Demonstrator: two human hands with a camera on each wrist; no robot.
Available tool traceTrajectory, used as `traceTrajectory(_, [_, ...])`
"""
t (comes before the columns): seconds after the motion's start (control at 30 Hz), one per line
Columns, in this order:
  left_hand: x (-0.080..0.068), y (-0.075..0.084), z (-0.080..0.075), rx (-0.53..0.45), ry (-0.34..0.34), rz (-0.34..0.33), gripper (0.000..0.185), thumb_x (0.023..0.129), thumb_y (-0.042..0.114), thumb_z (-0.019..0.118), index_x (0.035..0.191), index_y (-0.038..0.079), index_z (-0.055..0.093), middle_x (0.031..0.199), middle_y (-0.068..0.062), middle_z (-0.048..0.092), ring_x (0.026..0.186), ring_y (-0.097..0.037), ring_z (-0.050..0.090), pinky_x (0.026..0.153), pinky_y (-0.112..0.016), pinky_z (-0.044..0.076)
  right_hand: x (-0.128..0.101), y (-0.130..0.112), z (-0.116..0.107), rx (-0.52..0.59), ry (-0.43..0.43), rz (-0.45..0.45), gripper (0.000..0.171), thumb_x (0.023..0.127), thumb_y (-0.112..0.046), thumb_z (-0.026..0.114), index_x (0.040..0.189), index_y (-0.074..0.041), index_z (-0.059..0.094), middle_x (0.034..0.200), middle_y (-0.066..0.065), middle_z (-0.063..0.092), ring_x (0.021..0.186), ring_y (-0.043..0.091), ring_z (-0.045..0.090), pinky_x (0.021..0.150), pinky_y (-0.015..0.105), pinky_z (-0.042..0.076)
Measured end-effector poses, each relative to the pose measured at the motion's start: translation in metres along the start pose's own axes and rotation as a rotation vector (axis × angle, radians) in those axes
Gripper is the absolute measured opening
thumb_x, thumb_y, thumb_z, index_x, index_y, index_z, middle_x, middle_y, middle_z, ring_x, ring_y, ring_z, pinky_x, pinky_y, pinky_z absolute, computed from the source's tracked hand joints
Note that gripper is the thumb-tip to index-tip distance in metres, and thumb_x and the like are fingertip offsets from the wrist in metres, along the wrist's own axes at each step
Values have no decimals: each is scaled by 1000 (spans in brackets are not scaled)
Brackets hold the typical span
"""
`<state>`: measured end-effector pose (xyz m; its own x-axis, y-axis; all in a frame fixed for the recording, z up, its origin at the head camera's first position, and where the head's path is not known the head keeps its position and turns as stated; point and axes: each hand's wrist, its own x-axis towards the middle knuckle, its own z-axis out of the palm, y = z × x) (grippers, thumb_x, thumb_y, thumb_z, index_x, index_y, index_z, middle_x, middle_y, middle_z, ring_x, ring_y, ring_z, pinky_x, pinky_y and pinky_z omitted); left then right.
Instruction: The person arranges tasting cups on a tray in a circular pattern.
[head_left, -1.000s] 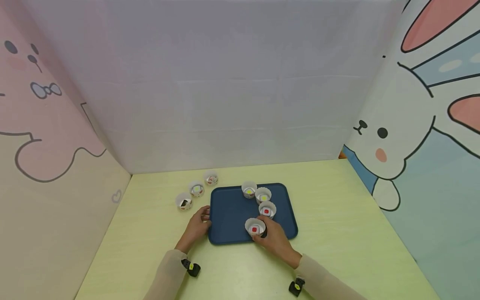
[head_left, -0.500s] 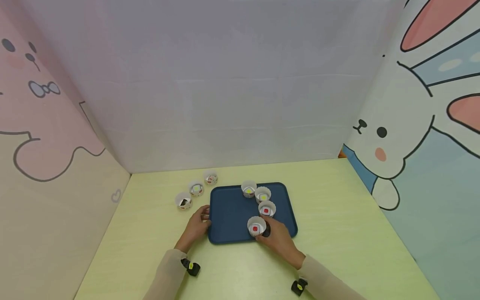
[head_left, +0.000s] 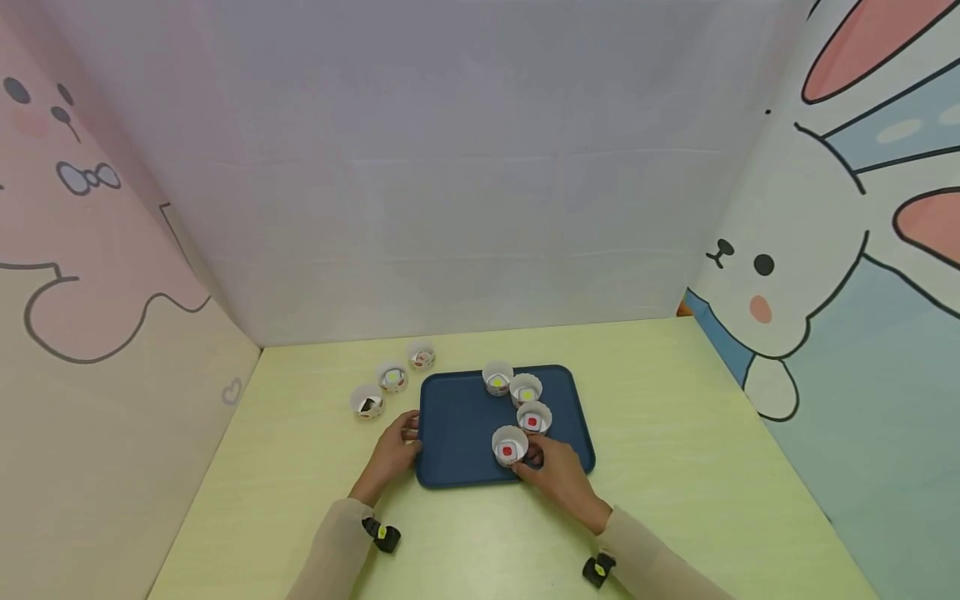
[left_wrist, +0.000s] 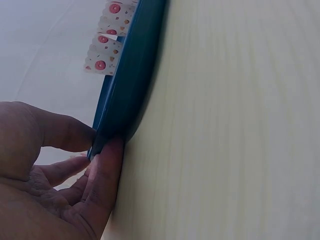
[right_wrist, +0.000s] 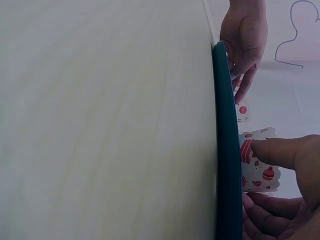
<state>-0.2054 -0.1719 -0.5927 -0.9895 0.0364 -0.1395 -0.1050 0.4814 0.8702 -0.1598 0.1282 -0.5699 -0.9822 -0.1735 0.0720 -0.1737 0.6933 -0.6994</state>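
A dark blue tray [head_left: 461, 433] lies on the pale green table. My left hand [head_left: 407, 432] pinches its left rim; in the left wrist view the thumb [left_wrist: 65, 132] lies on top of the tray edge [left_wrist: 131, 82] and the fingers sit under it. My right hand [head_left: 531, 460] grips a white paper cup [head_left: 509, 447] with a red piece inside, at the tray's near right. In the right wrist view the fingers [right_wrist: 282, 152] curl round that cup [right_wrist: 260, 172] beside the tray rim [right_wrist: 227, 150]. Three more cups [head_left: 526, 390] stand in a row behind it on the tray.
Three paper cups [head_left: 392, 377] stand off the tray on the table [head_left: 675, 433] to its far left. Cartoon-printed walls close in the left, back and right sides. A black wrist camera [head_left: 384, 536] sits on each forearm.
My right hand has shifted the red-piece cup a little farther in on the tray. The left hand and the tray have stayed put.
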Motion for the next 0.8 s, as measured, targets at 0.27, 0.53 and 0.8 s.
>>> traceTrajectory(0.27, [1, -1, 1, 4, -3, -10, 58, 85, -3, 56, 142, 3, 47, 125, -18, 57, 110, -30, 59, 71, -33, 53, -1, 4, -3, 20, -30, 21, 38, 80, -27, 79, 114, -13, 69, 86, -6, 68, 78, 7, 59, 68, 22, 46])
traceTrajectory(0.53, [1, -1, -1, 11, 4, -5, 59, 84, -2, 56, 142, 3, 47, 125, -18, 58, 109, -29, 59, 71, -32, 52, -9, -3, -16, 77, -38, 78, 45, 80, -27, 79, 121, -13, 66, 95, -1, 69, 86, 9, 62, 75, 25, 50])
traceTrajectory(0.8, [1, -2, 0, 18, 3, 0, 58, 85, -3, 56, 142, 3, 47, 124, -17, 58, 110, -30, 60, 73, -33, 53, -11, -12, -35, 84, 7, 74, 43, 81, -25, 79, 120, -12, 65, 98, -1, 69, 91, 14, 64, 77, 27, 51])
